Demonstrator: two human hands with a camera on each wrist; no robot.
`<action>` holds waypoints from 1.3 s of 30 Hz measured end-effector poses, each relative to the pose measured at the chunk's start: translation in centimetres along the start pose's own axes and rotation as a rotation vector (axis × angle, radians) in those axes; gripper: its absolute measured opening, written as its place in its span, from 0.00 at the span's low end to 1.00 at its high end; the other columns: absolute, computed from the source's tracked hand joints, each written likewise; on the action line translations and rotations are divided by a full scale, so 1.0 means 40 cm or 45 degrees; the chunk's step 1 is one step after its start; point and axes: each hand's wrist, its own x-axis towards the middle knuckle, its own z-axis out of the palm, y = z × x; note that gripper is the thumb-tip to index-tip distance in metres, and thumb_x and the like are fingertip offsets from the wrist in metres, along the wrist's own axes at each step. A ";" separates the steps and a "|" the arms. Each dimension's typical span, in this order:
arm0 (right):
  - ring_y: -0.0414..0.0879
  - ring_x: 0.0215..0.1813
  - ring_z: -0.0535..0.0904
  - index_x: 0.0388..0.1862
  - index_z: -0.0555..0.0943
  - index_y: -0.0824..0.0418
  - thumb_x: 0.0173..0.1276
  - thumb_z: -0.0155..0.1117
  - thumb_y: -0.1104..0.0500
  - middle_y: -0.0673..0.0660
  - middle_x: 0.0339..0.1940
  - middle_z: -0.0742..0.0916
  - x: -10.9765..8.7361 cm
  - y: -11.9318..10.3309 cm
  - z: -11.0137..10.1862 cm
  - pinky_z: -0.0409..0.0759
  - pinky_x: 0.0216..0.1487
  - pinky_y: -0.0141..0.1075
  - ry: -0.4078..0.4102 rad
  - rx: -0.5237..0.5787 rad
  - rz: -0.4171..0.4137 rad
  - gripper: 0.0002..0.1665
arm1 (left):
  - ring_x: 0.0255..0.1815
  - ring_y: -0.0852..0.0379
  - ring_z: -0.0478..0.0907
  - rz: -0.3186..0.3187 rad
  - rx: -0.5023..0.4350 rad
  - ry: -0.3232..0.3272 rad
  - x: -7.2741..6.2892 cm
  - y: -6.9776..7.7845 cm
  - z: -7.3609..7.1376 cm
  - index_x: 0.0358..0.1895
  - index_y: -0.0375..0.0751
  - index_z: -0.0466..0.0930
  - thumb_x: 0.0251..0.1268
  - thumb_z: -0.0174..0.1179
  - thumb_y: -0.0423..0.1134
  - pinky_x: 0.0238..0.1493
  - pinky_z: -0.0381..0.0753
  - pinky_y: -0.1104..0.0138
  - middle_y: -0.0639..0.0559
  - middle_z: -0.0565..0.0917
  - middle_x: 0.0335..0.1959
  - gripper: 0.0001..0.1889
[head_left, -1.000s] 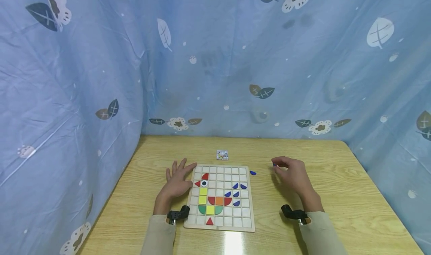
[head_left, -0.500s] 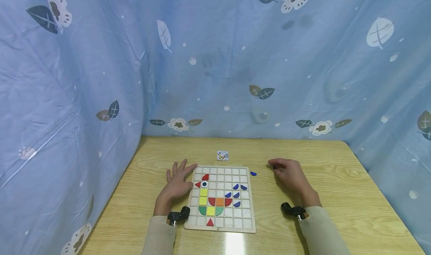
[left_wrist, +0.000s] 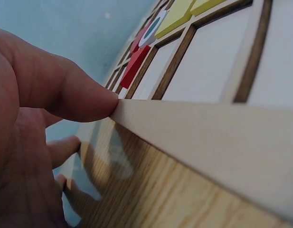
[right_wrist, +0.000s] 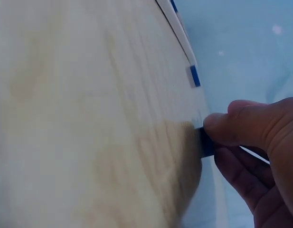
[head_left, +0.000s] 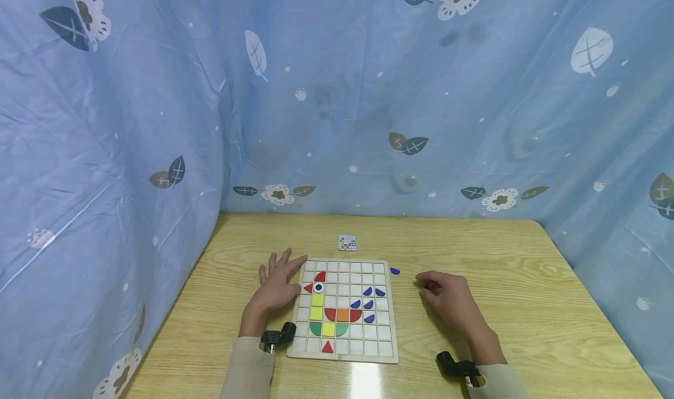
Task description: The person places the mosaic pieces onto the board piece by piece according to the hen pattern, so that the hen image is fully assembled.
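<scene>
A wooden grid board [head_left: 356,347] lies on the table, with coloured flat pieces forming a bird-like figure. My left hand [head_left: 274,293] spreads its fingers along the board's left side, and its thumb [left_wrist: 96,102] touches the frame's edge. To the right of the board, my right hand [head_left: 451,298] pinches a small dark blue piece [right_wrist: 207,144] between thumb and fingers, low over the table; its full shape is covered. One blue half-circle [head_left: 395,271] lies loose beside the board's upper right corner. Several blue pieces [head_left: 369,305] sit in the right-hand cells.
Behind the board lies a small picture card [head_left: 347,243] with a printed grid design. The wooden table [head_left: 547,305] extends to the right. A blue patterned curtain [head_left: 337,106] hangs behind and at both sides.
My right hand has come nearer to the table's front edge, still pinching the blue piece. The left hand and the pieces on the board have stayed in place.
</scene>
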 end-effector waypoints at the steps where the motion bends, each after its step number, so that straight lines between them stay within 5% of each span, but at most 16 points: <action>1: 0.42 0.39 0.90 0.50 0.93 0.62 0.61 0.79 0.72 0.52 0.40 0.95 -0.004 -0.004 0.000 0.89 0.41 0.36 0.006 -0.008 -0.014 0.17 | 0.91 0.27 0.24 0.001 0.000 0.001 0.000 0.001 -0.001 0.83 0.45 0.71 0.57 0.57 0.27 0.80 0.15 0.29 0.33 0.46 0.92 0.43; 9: 0.49 0.49 0.94 0.51 0.94 0.58 0.62 0.77 0.73 0.49 0.45 0.96 -0.017 0.002 -0.005 0.91 0.52 0.45 -0.056 -0.036 -0.062 0.20 | 0.91 0.27 0.25 -0.013 0.030 0.005 0.002 0.003 -0.001 0.83 0.44 0.71 0.58 0.57 0.28 0.81 0.16 0.29 0.33 0.47 0.92 0.43; 22: 0.45 0.46 0.93 0.44 0.94 0.55 0.60 0.82 0.71 0.46 0.41 0.96 -0.053 0.015 -0.015 0.91 0.49 0.43 0.022 -0.099 -0.109 0.16 | 0.91 0.26 0.24 0.017 0.011 -0.014 0.001 0.004 -0.005 0.84 0.44 0.70 0.60 0.56 0.28 0.80 0.15 0.28 0.33 0.46 0.92 0.42; 39: 0.39 0.42 0.90 0.43 0.94 0.59 0.63 0.79 0.72 0.48 0.40 0.95 -0.029 -0.127 0.083 0.90 0.46 0.35 -0.054 0.208 -0.087 0.13 | 0.91 0.26 0.25 0.007 0.029 -0.006 0.002 0.004 -0.003 0.83 0.44 0.71 0.58 0.58 0.27 0.80 0.16 0.27 0.32 0.47 0.92 0.43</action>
